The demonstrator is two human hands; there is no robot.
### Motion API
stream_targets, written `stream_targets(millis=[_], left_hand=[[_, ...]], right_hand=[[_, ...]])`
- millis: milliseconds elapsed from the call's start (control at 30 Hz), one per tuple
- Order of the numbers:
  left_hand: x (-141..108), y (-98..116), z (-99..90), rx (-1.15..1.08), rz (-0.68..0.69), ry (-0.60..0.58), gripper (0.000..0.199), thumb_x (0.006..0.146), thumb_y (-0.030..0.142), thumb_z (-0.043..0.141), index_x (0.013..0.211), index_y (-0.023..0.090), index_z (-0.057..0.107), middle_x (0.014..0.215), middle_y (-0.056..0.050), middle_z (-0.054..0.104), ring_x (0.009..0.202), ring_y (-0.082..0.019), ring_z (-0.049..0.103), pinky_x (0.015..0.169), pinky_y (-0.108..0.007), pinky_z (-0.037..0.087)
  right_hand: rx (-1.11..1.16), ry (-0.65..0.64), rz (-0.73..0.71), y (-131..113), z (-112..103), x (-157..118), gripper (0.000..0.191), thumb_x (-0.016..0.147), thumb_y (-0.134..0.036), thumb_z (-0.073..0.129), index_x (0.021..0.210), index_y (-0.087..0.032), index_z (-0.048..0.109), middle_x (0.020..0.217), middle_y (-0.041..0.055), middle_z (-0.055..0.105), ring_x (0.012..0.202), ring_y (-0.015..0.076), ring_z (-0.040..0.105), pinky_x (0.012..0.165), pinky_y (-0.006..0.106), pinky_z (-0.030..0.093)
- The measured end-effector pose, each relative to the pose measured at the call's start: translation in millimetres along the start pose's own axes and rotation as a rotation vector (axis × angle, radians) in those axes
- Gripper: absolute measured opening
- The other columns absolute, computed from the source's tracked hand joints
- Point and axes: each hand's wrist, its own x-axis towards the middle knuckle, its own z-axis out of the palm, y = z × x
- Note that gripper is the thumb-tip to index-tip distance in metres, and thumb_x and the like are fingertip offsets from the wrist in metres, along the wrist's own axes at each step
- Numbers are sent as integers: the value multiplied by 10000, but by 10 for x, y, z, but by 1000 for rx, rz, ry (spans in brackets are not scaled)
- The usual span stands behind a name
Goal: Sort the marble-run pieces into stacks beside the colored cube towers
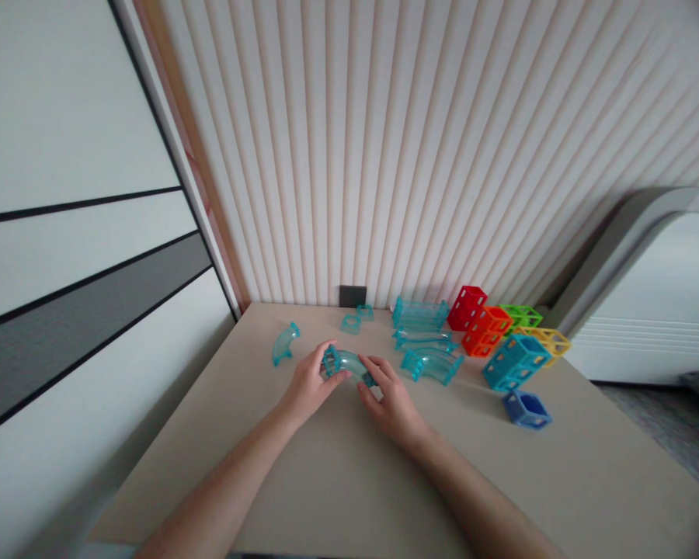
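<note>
Between my two hands is a curved clear teal tube piece, just above the table. My left hand grips its left end, where a teal frame-like part shows behind the fingers. The fingers and thumb of my right hand close round its right end. Another curved teal piece lies to the left of my hands. To the right, a curved teal tube rests near my right hand, with a wavy teal piece behind it.
Straight teal tubes and small flat teal frames lie toward the ribbed wall. At the right stand red, orange, green, yellow and blue stacks, with a dark blue frame in front.
</note>
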Motion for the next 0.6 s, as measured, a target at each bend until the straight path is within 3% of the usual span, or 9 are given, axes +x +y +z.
stream_targets(millis=[133,333,600], left_hand=[[-10,-2,0,-31,-21,-31,571,652,358,873,1153,226,634,1089,-104,715,907,-246,707,824,-373,579],[-27,-63,-13,-25,28,-170,694,696,331,841,1315,235,543,1265,-142,641,1111,-268,654,952,-426,542],[-31,-157,43,85,28,-114,638,757,364,794,1322,210,543,1179,-142,678,1032,-273,683,901,-443,564]], right_hand=[[-28,46,-24,25,-3,5,488,893,-175,552,1375,-250,545,1220,110,584,1106,219,621,978,371,530],[-61,103,8,109,-37,24,457,874,-166,543,1322,-241,596,1209,117,564,1043,215,630,912,362,560],[-71,105,11,132,-36,13,430,901,-180,531,1323,-235,595,1176,110,583,1083,219,609,961,368,526]])
